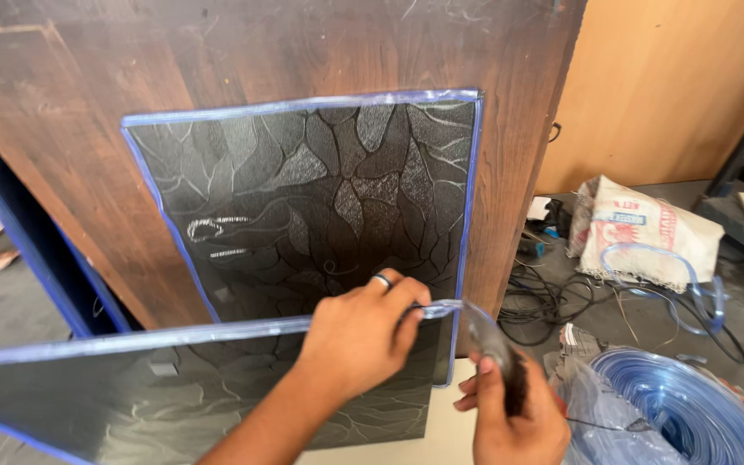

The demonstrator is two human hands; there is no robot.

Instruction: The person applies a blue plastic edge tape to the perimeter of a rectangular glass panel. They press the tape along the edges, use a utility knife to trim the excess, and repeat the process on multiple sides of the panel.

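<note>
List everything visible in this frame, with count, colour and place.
patterned panels: two, black with blue edge trim, one leaning on the board, one in front
wooden board: one, dark brown, upright behind
blue trim strip: one, clear blue, at the front panel's corner
coil of strip: one, blue, lower right
sack: one, white, floor at right
cables: several, black, floor
tool: one, dark, in right hand
left hand: on the panel's top edge, ring worn
right hand: gripping the tool

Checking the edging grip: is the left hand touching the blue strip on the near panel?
Touching. Head view shows the left hand pinching the blue strip at the panel's corner.
</note>
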